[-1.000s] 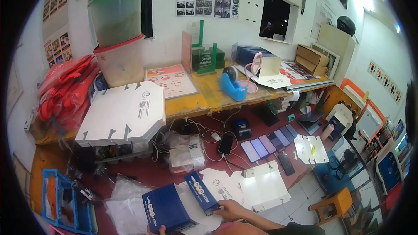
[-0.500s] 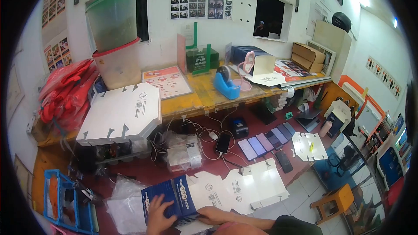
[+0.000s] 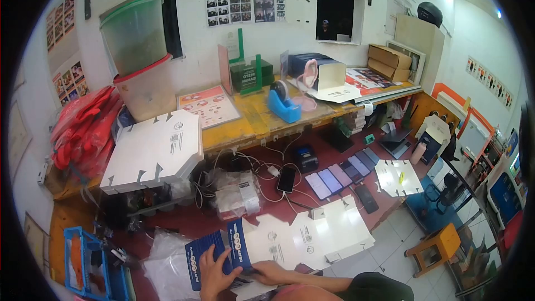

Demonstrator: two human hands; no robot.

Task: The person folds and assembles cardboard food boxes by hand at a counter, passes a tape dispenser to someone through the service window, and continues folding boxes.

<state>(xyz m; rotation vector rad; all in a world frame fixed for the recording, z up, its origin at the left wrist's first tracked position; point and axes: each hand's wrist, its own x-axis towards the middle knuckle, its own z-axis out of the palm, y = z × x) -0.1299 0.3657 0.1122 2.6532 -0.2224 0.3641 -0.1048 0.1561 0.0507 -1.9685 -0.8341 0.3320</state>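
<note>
A cardboard food carton (image 3: 278, 239), white with small printed marks and with dark blue printed panels at its left end, lies partly unfolded at the front of the table. My left hand (image 3: 217, 272) rests on the blue panels, its fingers spread. At the carton's near edge, beside the blue panel, my right hand (image 3: 270, 273) has its fingers curled and pressed together on the cardboard; its fingertips are partly hidden. Clear plastic wrapping (image 3: 167, 265) lies left of the carton, partly under the blue end.
Several phones (image 3: 341, 174) lie in a row behind the carton, near a cabled black phone (image 3: 286, 179). A stack of flat white cartons (image 3: 153, 147) sits on the shelf at left. A blue basket (image 3: 83, 295) stands front left, and an orange stool (image 3: 434, 248) at right.
The view has shifted slightly, so the scene sits differently in the frame. Between the hands, the blue panels look more folded together. Both hands stay on the carton.
</note>
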